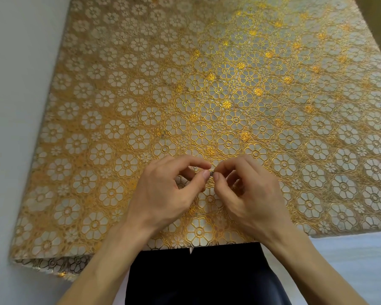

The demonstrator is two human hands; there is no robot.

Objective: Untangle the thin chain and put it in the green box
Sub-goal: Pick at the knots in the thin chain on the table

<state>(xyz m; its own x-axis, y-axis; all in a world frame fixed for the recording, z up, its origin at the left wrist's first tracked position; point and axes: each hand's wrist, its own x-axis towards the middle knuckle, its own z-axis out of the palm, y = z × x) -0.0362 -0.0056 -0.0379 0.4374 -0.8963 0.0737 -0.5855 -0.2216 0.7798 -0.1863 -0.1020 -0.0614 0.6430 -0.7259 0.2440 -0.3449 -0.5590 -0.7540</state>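
Observation:
My left hand [169, 190] and my right hand [249, 192] meet fingertip to fingertip just above the near part of the table. Between them a small tangle of the thin chain [211, 173] shows as a tiny dark knot. Each hand pinches it between thumb and forefinger. The rest of the chain is hard to make out against the patterned cloth; a faint strand may hang under my left fingers. No green box is in view.
A gold and white flowered lace tablecloth [207, 95] covers the whole table. Its near edge [53, 258] hangs over close to my dark-clothed lap [202, 278]. Pale floor lies at the left and lower right.

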